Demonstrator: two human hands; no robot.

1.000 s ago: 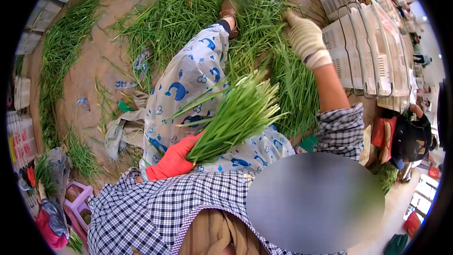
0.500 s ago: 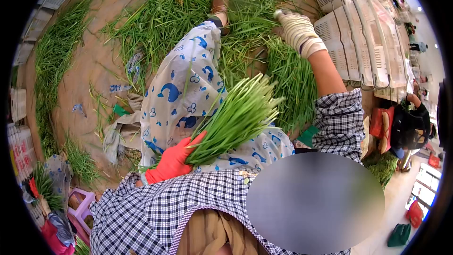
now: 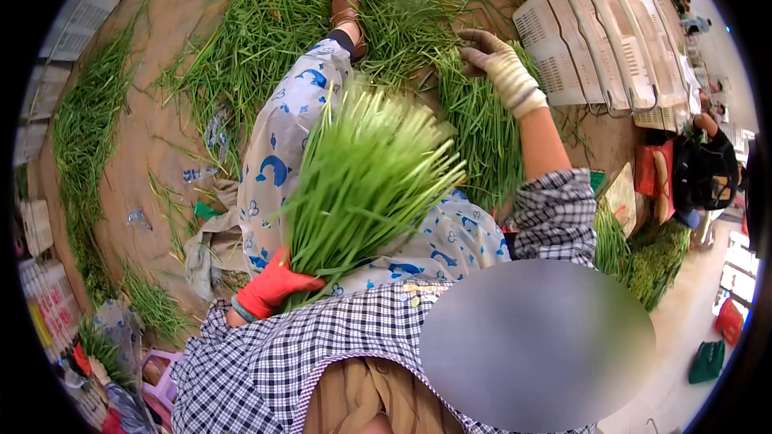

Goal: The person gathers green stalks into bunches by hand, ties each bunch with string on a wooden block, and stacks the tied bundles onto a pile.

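A thick bunch of green chives (image 3: 362, 185) stands fanned out over my lap, its pale ends blurred at the top. My left hand (image 3: 277, 283), in a red glove, is wrapped round the lower part of this bunch. Off to the right, my right hand (image 3: 500, 72) wears a whitish glove with dark fingers. Its fingers are apart with nothing between them, close above a heap of chives (image 3: 481, 141) lying beside my leg. An apron (image 3: 277, 169) with blue whales covers my lap.
Loose chives (image 3: 265, 40) spread over the floor ahead, with another row (image 3: 84, 145) to the left. Stacked white crates (image 3: 579, 40) stand at the right. A purple stool (image 3: 161, 378) and a co-worker's arm (image 3: 121, 402) are at lower left; another person (image 3: 708, 165) is at far right.
The bunch in my left hand has swung left and more upright, and its stalks have fanned wider. My right hand has moved slightly left and down, and its fingers now show spread.
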